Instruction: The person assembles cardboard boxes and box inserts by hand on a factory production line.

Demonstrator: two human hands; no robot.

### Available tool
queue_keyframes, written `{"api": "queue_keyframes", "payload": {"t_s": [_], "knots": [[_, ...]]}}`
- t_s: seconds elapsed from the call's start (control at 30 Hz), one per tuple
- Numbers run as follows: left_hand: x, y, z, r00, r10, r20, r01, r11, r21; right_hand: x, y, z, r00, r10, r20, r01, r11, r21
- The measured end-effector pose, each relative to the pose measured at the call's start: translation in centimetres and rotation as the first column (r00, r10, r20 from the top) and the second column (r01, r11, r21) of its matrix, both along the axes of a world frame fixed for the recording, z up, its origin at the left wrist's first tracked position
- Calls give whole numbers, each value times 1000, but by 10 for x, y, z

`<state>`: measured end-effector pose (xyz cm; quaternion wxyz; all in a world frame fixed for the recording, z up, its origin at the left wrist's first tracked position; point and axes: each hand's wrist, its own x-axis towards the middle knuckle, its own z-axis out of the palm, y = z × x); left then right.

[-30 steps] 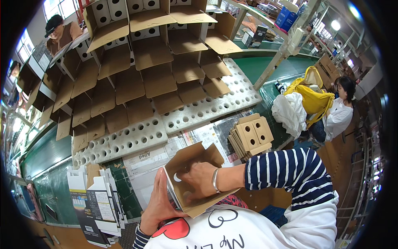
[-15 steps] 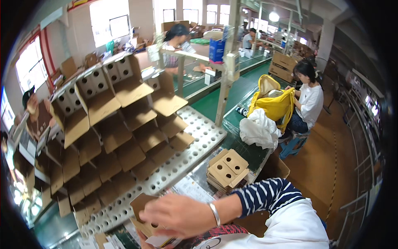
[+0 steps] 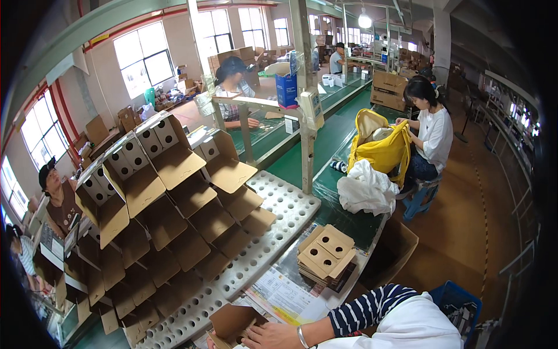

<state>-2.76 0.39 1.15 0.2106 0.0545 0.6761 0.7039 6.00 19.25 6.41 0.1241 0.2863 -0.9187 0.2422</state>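
At the lower edge, my right hand (image 3: 272, 335) lies over a small brown cardboard box (image 3: 235, 317) with its flap raised. My fingers are spread and rest on the box's inside, where a dark round hole shows. Only a sliver of my left hand (image 3: 210, 342) is visible, at the box's left side; its fingers are mostly out of the picture. Just beyond the box is a stack of tan cardboard inserts (image 3: 327, 251) with round holes. To the left rise stacked rows of open cardboard boxes (image 3: 145, 192), the upper ones with white, holed inserts inside.
A white perforated board (image 3: 279, 200) lies beneath the box rows. Printed sheets (image 3: 288, 296) are on the bench. Farther right are a white plastic bag (image 3: 366, 189), a yellow bag (image 3: 381, 148) and a seated person (image 3: 433, 131). A post (image 3: 306, 116) stands by the green conveyor (image 3: 285, 144).
The view has shifted, so my hands and the small box sit lower. My right hand has come down from above the box onto its inside.
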Motion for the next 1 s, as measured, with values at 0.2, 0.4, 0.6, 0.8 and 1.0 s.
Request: {"api": "queue_keyframes", "payload": {"t_s": [0.2, 0.4, 0.6, 0.8, 1.0], "knots": [[29, 17, 41, 943, 189, -273, -225, 969, -106, 6, -8, -7, 994, 16, 104, -21, 999, 49], [18, 6, 29, 965, 94, -246, -150, 964, -221, -6, 16, 6, 978, 127, -165, -150, 978, -141], [23, -4, 10, 976, 113, -184, -142, 978, -151, -30, 68, -22, 938, -18, 345, 253, 716, -651], [15, -8, -5, 977, 120, -175, -138, 985, -100, -35, 28, -78, 589, 457, 666, 468, 479, -743], [18, -13, -10, 940, 134, -314, -198, 964, -180, -40, 16, -58, 599, 410, 688, 457, 531, -714]]}}
